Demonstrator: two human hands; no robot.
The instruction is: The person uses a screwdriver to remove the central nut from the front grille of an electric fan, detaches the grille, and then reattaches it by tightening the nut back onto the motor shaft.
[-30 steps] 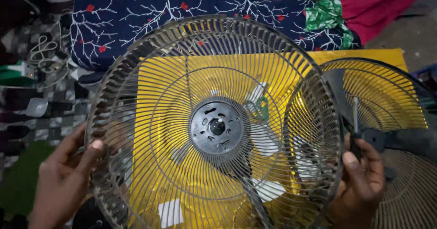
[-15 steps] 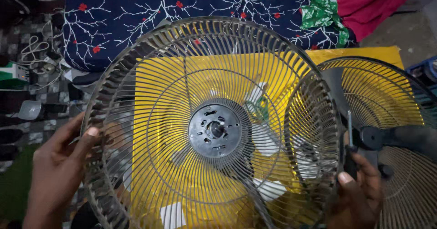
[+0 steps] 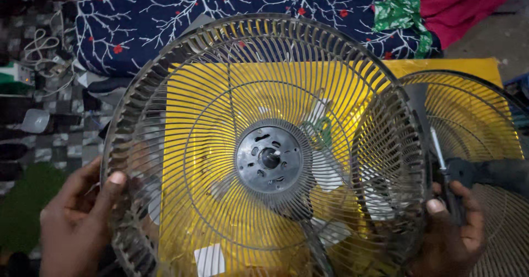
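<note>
Raised slightly, fan guard (image 3: 264,144) now overlaps second grille (image 3: 474,117).

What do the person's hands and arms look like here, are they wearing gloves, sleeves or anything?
Both are bare. The left hand has no glove, ring or watch that shows, and no sleeve reaches into view. The right hand is bare too, with short, plain fingernails; its wrist is cut off by the picture's edge, so a sleeve or watch there cannot be told.
</note>
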